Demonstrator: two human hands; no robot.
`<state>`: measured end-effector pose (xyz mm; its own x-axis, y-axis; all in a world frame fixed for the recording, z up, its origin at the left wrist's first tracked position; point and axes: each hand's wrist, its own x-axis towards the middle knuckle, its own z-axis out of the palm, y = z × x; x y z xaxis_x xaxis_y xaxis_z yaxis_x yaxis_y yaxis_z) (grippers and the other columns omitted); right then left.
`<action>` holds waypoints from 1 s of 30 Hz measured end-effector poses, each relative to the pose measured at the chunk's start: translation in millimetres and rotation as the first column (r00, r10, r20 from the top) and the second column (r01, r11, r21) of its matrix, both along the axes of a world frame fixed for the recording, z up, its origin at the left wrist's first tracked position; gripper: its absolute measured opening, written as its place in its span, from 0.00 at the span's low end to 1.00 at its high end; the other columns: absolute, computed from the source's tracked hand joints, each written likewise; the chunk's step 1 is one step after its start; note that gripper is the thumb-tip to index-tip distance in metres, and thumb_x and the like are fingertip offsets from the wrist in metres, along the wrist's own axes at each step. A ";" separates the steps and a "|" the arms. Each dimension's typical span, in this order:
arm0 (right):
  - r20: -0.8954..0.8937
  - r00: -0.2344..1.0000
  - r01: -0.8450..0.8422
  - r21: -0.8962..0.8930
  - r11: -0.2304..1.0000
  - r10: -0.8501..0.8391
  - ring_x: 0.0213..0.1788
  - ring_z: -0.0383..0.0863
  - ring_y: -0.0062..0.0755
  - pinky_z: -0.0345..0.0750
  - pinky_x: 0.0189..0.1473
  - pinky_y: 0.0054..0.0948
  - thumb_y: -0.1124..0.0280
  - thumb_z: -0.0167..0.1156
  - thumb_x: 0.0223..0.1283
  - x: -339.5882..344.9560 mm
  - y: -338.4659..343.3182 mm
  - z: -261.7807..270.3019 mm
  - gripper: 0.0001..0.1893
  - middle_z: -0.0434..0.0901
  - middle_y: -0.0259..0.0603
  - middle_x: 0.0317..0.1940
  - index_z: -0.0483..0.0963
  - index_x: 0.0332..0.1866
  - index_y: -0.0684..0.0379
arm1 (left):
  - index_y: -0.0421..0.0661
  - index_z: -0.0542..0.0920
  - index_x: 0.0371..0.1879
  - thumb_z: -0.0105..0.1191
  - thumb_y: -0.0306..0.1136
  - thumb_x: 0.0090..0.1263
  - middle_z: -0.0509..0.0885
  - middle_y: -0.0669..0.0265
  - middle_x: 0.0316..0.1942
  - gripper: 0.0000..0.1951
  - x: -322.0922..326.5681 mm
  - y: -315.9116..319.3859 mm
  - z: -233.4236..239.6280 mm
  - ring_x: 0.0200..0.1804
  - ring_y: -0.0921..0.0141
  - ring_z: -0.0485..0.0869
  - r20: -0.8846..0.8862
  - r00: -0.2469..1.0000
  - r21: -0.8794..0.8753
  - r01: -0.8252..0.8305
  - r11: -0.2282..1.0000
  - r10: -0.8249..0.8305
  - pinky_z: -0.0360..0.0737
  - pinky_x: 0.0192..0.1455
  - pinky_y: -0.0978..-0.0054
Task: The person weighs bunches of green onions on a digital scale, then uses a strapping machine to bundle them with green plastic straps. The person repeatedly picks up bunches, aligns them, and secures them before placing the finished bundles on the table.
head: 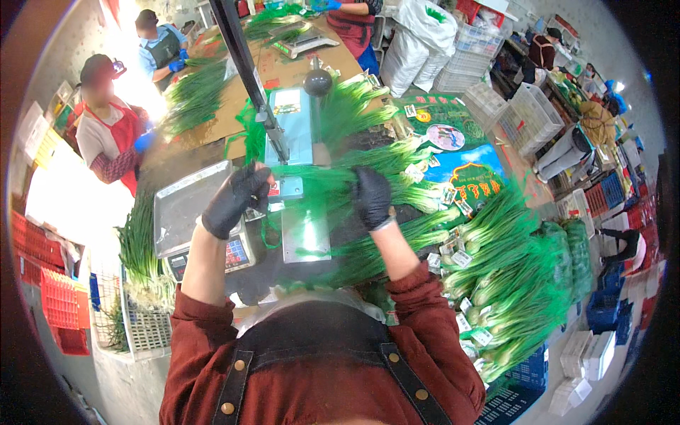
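Green mesh netting (313, 178) is stretched between my two black-gloved hands, above a light-blue bag-sealing machine (289, 122) with a metal plate (306, 239). My left hand (241, 196) grips one end of the netting, fingers curled. Around the other end my right hand (372, 199) is closed; whether green onions lie inside the netting there is blurred. Bunches of green onions in green nets (425, 196), with white tags, lie to the right of my right hand. A digital scale with a metal tray (191, 210) stands left of the machine.
A black post (247, 69) with a dark ball (317, 82) near it rises by the machine. Netted onion bunches (499, 287) pile up at right. Loose green onions (139, 244) stand at left over a white crate (146, 329). A person in a red apron (114, 127) stands across the left edge.
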<state>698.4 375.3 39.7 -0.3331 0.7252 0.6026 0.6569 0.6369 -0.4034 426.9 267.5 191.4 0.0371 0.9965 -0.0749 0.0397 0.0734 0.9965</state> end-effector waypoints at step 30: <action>-0.226 0.957 -0.199 -0.060 0.978 0.181 0.34 0.81 0.48 0.76 0.34 0.43 0.72 0.66 0.55 -27.6 -174.0 75.2 0.11 0.80 0.47 0.36 0.77 0.44 0.58 | 0.44 0.81 0.34 0.42 0.53 0.76 0.82 0.47 0.28 0.23 -5.5 38.7 -40.0 0.36 0.47 0.82 -0.823 0.459 0.332 -0.091 0.939 0.336 0.75 0.37 0.50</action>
